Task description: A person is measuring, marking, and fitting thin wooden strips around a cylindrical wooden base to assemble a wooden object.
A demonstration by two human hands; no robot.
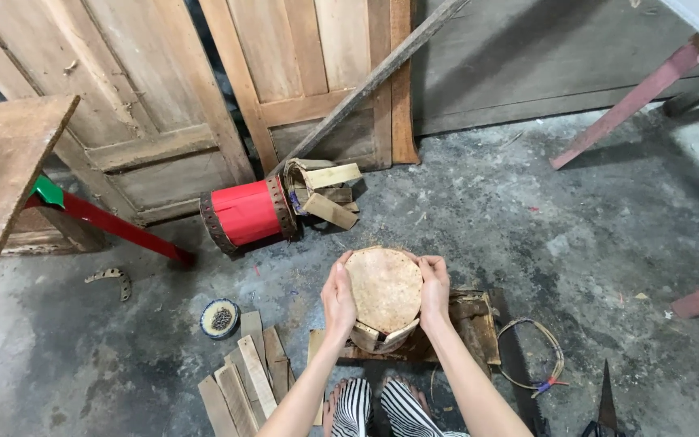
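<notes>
Head view, looking down: the left hand (pixel 338 299) and right hand (pixel 434 289) are clasped around opposite sides of a small drum body (pixel 384 293) with a pale hide skin stretched over its top. It stands upright on a flat wooden block (pixel 472 325) on the concrete floor (pixel 576 243), just ahead of the person's striped slippers (pixel 382 406), with thin wooden wedges tucked around its lower edge. Left of it lie loose wooden slats (pixel 244 380) and a small round tin of nails (pixel 220 318). Farther back, a red drum (pixel 246 212) lies on its side by wooden doors (pixel 204 89). A coiled rattan ring (pixel 537 352) lies to the right, near a handsaw (pixel 606 400).
</notes>
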